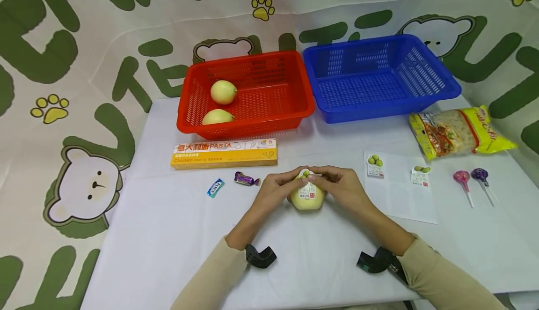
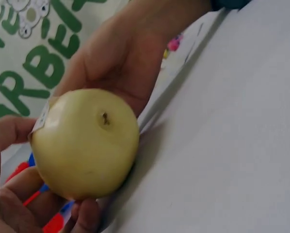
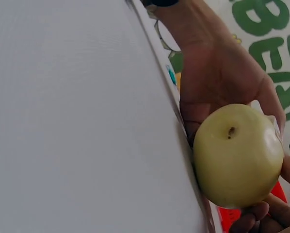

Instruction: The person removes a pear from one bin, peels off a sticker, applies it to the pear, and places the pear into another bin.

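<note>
Between both hands is a pale yellow pear (image 1: 304, 202), low over the white cloth. Its dimpled end faces the left wrist camera. A white label (image 1: 306, 192) printed with green fruit lies on its upper side. My left hand (image 1: 275, 189) grips the pear from the left, its thumb on the label's upper part. From the right, my right hand (image 1: 343, 188) holds the same pear, with its thumb also at the label's top. In the right wrist view the pear (image 3: 237, 160) covers part of the left hand's fingers.
Two pears sit in a red basket (image 1: 246, 129), beside a blue basket (image 1: 375, 106). Left lie a pasta box (image 1: 225, 154), a purple candy (image 1: 246, 179) and a small blue-green packet (image 1: 215, 188). Right are a label sheet (image 1: 400, 202), a yellow noodle bag (image 1: 459, 132) and two lollipops (image 1: 462, 177).
</note>
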A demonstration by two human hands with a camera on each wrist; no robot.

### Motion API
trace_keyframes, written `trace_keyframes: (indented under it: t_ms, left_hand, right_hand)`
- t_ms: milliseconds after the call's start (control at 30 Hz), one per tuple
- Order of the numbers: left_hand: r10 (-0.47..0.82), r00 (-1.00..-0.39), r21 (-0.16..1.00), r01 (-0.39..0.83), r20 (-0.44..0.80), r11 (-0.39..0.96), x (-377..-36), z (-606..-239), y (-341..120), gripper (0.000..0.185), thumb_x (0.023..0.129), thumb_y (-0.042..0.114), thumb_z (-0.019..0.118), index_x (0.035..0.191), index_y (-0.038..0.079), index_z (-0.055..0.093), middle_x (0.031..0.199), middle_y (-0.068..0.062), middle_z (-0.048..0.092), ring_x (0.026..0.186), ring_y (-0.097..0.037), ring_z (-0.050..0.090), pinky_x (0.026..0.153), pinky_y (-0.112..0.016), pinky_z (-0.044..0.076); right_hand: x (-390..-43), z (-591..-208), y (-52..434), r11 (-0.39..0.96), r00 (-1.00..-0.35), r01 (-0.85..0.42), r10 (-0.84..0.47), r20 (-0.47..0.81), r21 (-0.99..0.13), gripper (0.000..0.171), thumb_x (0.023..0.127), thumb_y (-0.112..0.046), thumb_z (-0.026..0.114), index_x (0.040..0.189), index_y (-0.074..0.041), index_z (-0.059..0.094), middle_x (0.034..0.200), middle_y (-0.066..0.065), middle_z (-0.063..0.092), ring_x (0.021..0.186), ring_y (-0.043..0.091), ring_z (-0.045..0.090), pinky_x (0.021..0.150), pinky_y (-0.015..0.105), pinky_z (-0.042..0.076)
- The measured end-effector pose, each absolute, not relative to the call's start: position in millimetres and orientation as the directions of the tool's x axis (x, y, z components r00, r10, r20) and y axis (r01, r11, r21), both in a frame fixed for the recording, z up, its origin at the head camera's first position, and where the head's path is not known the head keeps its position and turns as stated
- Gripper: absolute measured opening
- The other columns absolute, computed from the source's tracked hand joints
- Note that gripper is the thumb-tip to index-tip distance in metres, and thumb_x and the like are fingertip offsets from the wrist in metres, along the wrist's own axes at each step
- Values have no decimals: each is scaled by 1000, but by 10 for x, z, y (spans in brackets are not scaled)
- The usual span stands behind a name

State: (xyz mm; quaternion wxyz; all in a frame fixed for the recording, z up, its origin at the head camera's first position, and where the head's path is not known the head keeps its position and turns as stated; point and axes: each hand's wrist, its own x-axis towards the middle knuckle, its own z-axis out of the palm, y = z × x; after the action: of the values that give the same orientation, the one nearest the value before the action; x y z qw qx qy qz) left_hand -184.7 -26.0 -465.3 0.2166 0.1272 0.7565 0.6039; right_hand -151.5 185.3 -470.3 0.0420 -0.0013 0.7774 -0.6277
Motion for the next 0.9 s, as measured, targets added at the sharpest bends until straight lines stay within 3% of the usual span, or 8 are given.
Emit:
trace_keyframes:
  t_ms: [100,233,433,567,667,767,900]
  left_hand:
    - [424,-888,974,-102,-180,200,-1834,-4659,-220,40,89,52,70,127,39,68,125,19,66,100,-11,59,71,-29,41]
    - [399,-904,984,-106,-157,146,-1834,-4670,-173,36,91,46,69,125,32,71,123,16,67,118,-6,58,82,-30,42]
    - [327,-936,991,-118,-131,58,-1825,-4691,-84,29,92,37,71,118,24,76,116,9,72,112,-9,62,81,-24,45]
    - [304,-948,996,-92,-92,15,-1801,-4711,-19,25,94,30,70,115,18,77,114,4,73,115,-10,63,94,-26,49]
    - [320,-946,996,-32,-58,88,-1801,-4720,-26,30,98,36,65,120,19,75,119,6,71,119,-8,60,101,-30,47]
    - [389,-919,972,36,-59,232,-1802,-4694,-126,45,98,49,60,136,24,65,129,12,65,120,-6,59,102,-32,47]
    - [572,-817,912,181,-70,369,-1778,-4640,-322,76,88,53,72,154,30,40,145,15,50,119,-9,57,101,-36,47]
  right_hand:
    - [-1521,-4698,1841,171,-998,41,-32,-47,-984,34,92,-34,74,117,-11,74,119,3,71,102,19,65,75,22,54]
    - [-1518,-4684,1824,146,-1000,17,-10,-18,-989,31,92,-30,74,115,-9,75,115,4,72,91,18,64,69,21,52]
    - [-1532,-4689,1776,128,-998,2,62,6,-992,28,93,-29,74,108,-6,75,105,7,73,92,18,67,73,22,54]
    - [-1544,-4696,1789,141,-996,-2,87,14,-990,21,94,-24,73,105,-5,75,99,9,72,84,19,64,66,20,52]
    - [-1543,-4700,1804,155,-997,-4,77,16,-988,20,95,-21,71,108,-5,74,101,10,71,86,20,63,67,21,51]
    - [-1547,-4720,1820,163,-999,15,50,-7,-986,22,97,-23,68,112,-6,72,107,9,71,95,20,64,75,21,53]
    - [-1540,-4731,1866,206,-999,40,-19,-44,-978,29,100,-31,64,116,-8,71,107,8,71,94,22,64,79,26,53]
